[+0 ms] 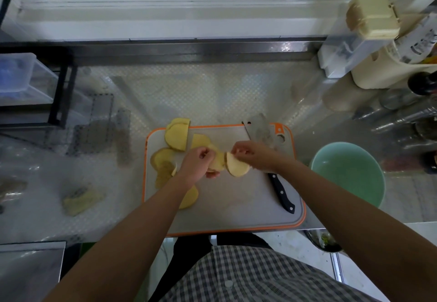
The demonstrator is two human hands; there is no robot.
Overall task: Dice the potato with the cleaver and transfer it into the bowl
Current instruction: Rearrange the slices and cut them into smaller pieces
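A white cutting board [236,197] with an orange rim lies in front of me. Several yellow potato slices lie on its left part, one stack [177,134] at the far corner and more [163,160] beside my left wrist. My left hand [197,163] grips a potato piece [217,162] in the middle of the board. My right hand [253,154] pinches a flat slice [236,167] standing next to that piece. The cleaver [259,129] lies on the board's right side, black handle [282,191] toward me, no hand on it. The green bowl [350,171] stands right of the board.
A peel scrap [81,199] lies on the metal counter to the left. A black rack with clear boxes [28,84] stands far left. Bottles and a cream container [378,74] crowd the far right. The counter's near edge runs just under the board.
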